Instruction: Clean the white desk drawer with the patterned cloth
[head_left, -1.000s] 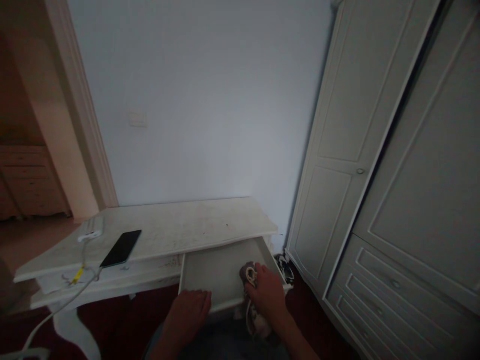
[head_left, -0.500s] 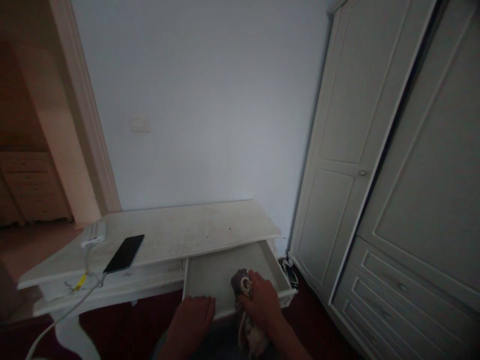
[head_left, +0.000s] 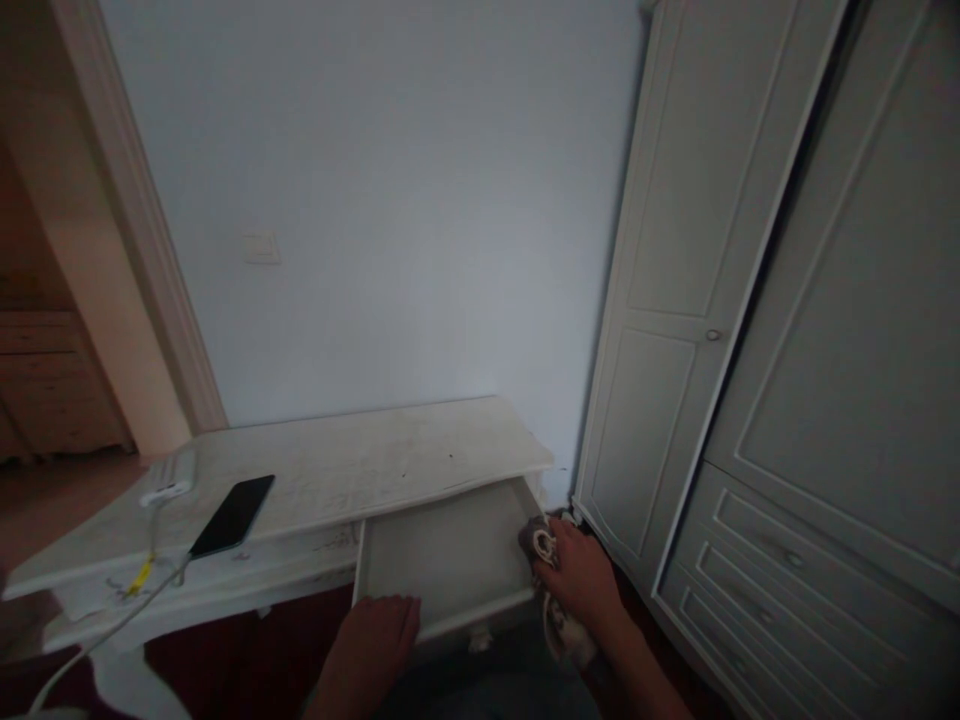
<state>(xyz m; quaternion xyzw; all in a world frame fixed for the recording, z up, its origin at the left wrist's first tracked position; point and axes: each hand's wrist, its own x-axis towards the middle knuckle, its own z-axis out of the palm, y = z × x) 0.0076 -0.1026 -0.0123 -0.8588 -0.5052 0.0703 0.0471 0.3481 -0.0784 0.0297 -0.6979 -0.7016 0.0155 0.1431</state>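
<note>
A white drawer (head_left: pixel 442 560) is pulled out of the white table (head_left: pixel 420 430), and its inside looks bare. My left hand (head_left: pixel 379 635) has its fingers closed over the drawer's front left corner. At the right side of the drawer, my right hand (head_left: pixel 581 575) is closed around a crumpled grey and cream patterned cloth (head_left: pixel 564 630). Part of the cloth bunches out ahead of my fingers, and the rest hangs below my palm. The hand hides the drawer's front right corner.
On the tabletop's left lie a black phone (head_left: pixel 232 515) and a white power strip (head_left: pixel 169 478); a white cable (head_left: pixel 112 630) droops off the front edge. A grey wardrobe (head_left: pixel 660 400) stands at the right. Dark red carpet (head_left: pixel 247 650) shows below.
My right hand has moved right with the cloth, from over the drawer's front to its right side. My left hand still grips the corner. The view has shifted slightly right.
</note>
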